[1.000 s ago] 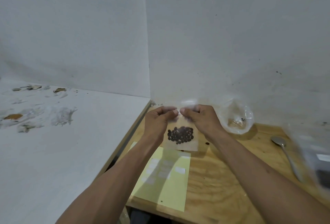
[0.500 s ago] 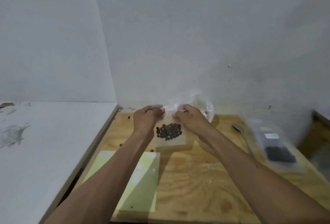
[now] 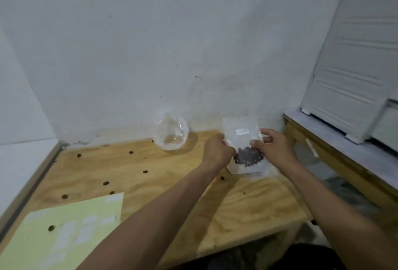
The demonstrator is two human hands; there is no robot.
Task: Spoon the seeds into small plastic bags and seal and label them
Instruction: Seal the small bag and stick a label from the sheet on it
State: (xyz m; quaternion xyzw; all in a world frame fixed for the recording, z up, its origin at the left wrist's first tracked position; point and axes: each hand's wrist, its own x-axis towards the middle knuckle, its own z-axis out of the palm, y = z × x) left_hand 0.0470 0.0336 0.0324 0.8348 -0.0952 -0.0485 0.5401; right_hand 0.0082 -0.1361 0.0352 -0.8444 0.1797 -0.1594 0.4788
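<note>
A small clear plastic bag (image 3: 247, 167) with a clump of dark seeds (image 3: 248, 157) sits low over the right end of the wooden table (image 3: 150, 175). My left hand (image 3: 218, 150) pinches its left edge and my right hand (image 3: 272, 148) pinches its right edge. A white label (image 3: 242, 131) shows on clear plastic just above the seeds; I cannot tell whether it is on this bag or on one beneath. A yellow sheet of white labels (image 3: 64, 233) lies at the table's near left corner.
An open, larger clear bag (image 3: 171, 134) stands against the back wall. Several loose seeds (image 3: 106, 183) lie scattered on the table. A gap and a second wooden bench (image 3: 336, 162) with a white panel (image 3: 353, 76) are to the right. A white surface adjoins the left side.
My view has swung right. Both hands carried the seed bag from the table's middle to its right end, where a labelled bag of seeds lay before. The spoon is out of sight.
</note>
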